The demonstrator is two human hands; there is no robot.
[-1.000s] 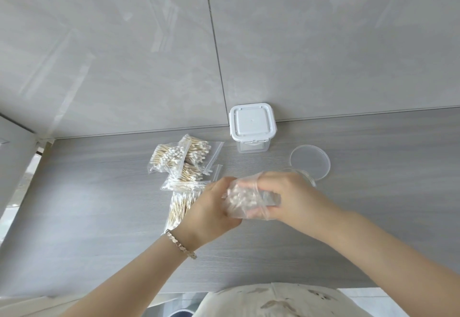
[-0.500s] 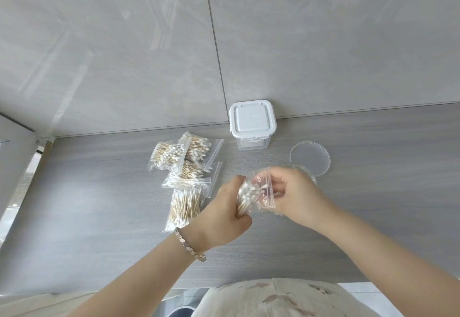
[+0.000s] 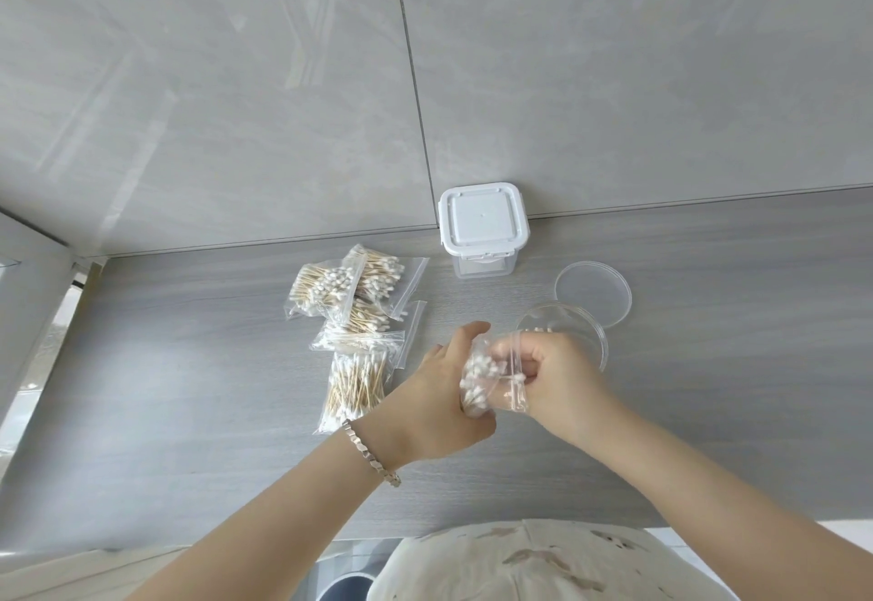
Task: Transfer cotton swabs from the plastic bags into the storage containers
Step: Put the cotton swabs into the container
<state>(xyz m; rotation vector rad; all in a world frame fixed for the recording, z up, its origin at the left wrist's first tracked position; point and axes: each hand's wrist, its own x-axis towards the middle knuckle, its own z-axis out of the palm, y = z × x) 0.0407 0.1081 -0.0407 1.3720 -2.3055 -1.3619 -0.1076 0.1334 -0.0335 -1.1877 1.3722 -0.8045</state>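
Note:
My left hand (image 3: 439, 397) grips a bundle of cotton swabs (image 3: 477, 376) still partly inside a clear plastic bag (image 3: 512, 388). My right hand (image 3: 557, 378) pinches the mouth of that bag. Both hands are above the grey counter, just in front of an open round clear container (image 3: 590, 331) with a few swabs showing inside. Its round clear lid (image 3: 593, 293) lies flat behind it. Several full bags of swabs (image 3: 354, 317) lie in a pile to the left.
A square clear container with a white clip lid (image 3: 483, 227) stands shut against the grey tiled wall. The grey wood-grain counter (image 3: 189, 388) stretches left and right. Its front edge runs near my body, and a gap shows at the left end.
My hands have turned the bag so the swab heads point up, and my left hand now closes round the bundle. The open container behind my right hand has come into view.

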